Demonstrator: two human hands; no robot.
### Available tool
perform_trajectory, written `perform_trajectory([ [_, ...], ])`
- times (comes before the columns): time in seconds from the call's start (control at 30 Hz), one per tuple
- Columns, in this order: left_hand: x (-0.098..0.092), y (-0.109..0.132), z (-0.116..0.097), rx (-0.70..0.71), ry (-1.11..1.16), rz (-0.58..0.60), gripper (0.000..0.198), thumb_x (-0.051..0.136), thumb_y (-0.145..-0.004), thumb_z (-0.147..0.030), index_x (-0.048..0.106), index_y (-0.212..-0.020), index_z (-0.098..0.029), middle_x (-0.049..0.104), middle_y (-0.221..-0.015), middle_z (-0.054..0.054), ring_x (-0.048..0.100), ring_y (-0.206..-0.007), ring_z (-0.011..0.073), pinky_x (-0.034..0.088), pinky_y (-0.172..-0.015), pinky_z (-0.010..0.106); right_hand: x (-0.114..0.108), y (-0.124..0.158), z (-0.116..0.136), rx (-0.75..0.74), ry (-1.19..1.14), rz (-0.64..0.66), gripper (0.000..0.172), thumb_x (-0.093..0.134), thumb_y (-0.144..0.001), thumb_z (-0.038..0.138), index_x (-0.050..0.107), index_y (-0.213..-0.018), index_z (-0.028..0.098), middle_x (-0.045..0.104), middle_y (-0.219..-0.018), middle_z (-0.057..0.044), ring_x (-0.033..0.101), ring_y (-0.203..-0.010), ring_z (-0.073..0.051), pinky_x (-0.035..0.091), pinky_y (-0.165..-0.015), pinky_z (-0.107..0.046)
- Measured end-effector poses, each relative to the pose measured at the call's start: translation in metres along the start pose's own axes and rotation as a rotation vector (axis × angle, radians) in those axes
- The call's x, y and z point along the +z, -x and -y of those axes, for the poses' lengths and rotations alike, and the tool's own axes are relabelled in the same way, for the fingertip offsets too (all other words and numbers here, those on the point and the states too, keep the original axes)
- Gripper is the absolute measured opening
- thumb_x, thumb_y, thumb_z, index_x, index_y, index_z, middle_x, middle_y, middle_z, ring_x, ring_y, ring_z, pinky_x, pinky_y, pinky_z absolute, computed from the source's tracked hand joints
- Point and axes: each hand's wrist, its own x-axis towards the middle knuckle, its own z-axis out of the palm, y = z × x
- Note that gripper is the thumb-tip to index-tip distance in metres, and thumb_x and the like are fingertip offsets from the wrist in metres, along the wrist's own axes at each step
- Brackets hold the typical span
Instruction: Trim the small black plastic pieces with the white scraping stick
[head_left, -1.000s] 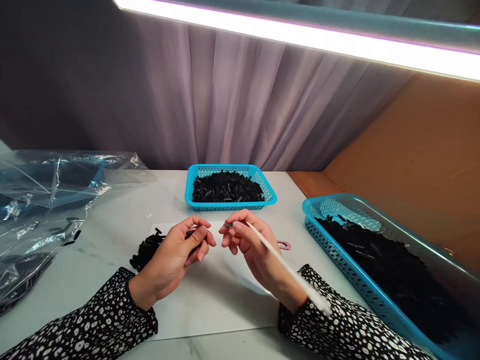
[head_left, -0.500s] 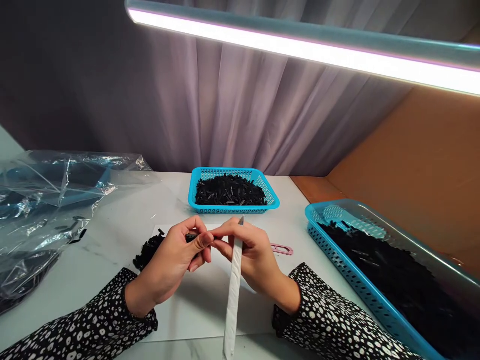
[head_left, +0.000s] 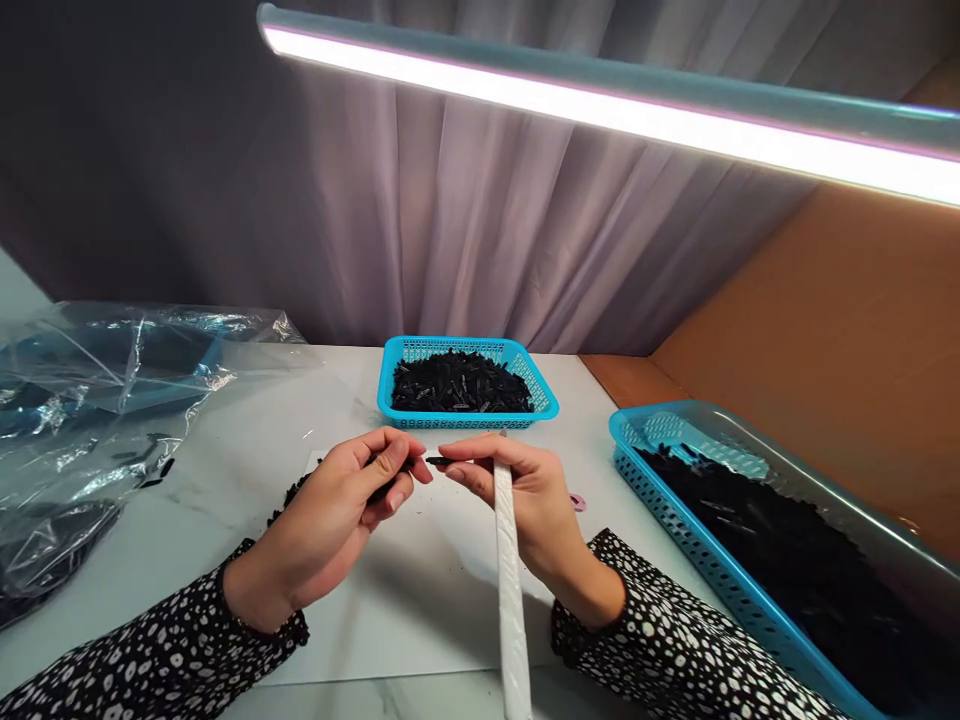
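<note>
Two-handed here: pinching a small slim black piece [head_left: 435, 461] in right hand [head_left: 529, 485], with left hand [head_left: 337, 510] curled round something dark [head_left: 383, 490], above flat white sheet [head_left: 405, 630]; might drop it, loosening fingers to steady long white-wrapped tool [head_left: 510, 580].

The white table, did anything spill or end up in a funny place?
Maybe: a small black piece or two lie by the clear plastic on the left, looking stray, apart from the heap in the far blue basket.
</note>
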Motion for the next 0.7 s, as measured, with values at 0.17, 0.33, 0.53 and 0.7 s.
perform_trajectory([
  [0.17,0.000,0.000,-0.001,-0.030,0.027,-0.012,0.015,0.067,-0.084,-0.023,0.074,-0.096,-0.016,0.062,-0.080,0.002,0.044,-0.068,0.0106,0.031,-0.058,0.021,0.000,-0.002,0.003,0.151,-0.112,0.004,0.014,0.086,-0.075,0.031,0.083,-0.089,0.029,0.082,-0.089,-0.002,0.076,-0.083,-0.019,0.061,-0.077,-0.033],
  [0.33,0.001,0.002,-0.002,0.010,-0.058,0.037,0.016,0.066,-0.086,-0.029,0.073,-0.094,-0.017,0.062,-0.078,0.001,0.042,-0.065,0.0103,0.032,-0.059,0.022,-0.001,-0.003,0.004,0.183,-0.110,-0.003,0.017,0.087,-0.073,0.035,0.083,-0.087,0.026,0.082,-0.088,-0.003,0.075,-0.081,-0.020,0.062,-0.078,-0.035],
  [0.53,0.004,0.002,0.006,0.006,-0.115,0.049,0.024,0.076,-0.081,-0.040,0.072,-0.093,-0.019,0.059,-0.070,-0.002,0.040,-0.064,0.0114,0.033,-0.062,0.025,0.002,0.002,0.004,0.058,-0.043,0.027,0.017,0.085,-0.076,0.036,0.081,-0.088,0.024,0.080,-0.080,-0.003,0.074,-0.073,-0.019,0.062,-0.069,-0.033],
  [0.7,0.004,0.001,0.009,0.049,-0.071,0.037,0.035,0.083,-0.074,-0.050,0.069,-0.079,-0.018,0.054,-0.059,-0.005,0.035,-0.059,0.0103,0.030,-0.060,0.025,0.005,0.006,0.008,0.010,0.052,0.049,0.022,0.083,-0.077,0.042,0.075,-0.080,0.021,0.074,-0.071,-0.002,0.065,-0.062,-0.017,0.055,-0.058,-0.030],
])
